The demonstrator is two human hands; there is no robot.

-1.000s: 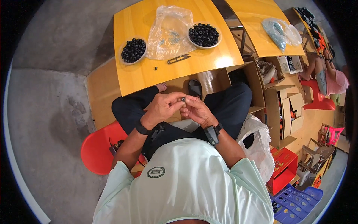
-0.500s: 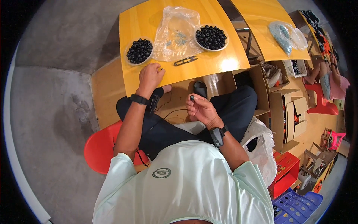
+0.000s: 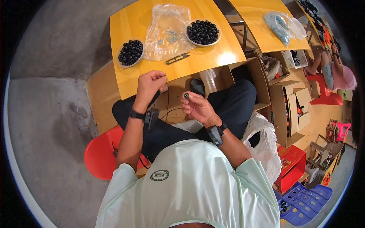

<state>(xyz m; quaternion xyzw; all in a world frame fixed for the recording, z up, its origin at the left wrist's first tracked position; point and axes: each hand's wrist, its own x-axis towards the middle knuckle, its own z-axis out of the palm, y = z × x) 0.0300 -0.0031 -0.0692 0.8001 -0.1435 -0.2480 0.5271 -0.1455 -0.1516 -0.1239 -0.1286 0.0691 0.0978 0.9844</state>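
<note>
Between the thumb and forefinger of my right hand is a small black bead, its hole turned upward. My left hand hovers by the table's front edge with thumb and fingers pinched together; whatever may be in the pinch is too small to make out. Beyond that hand, a round tub of black beads stands on the yellow table. A second, fuller tub of black beads is to the right. Clear plastic bag with small bluish-green pieces lies between the tubs, and thread snips rest in front.
Another yellow table at the right bears a bag of bluish pieces. Open cardboard boxes and a white sack stand at my right. A red chair is at my left. Farther right, another person sits.
My left hand has drawn back from the left tub toward my right hand. My right hand keeps the bead. The whole view has shifted slightly.
</note>
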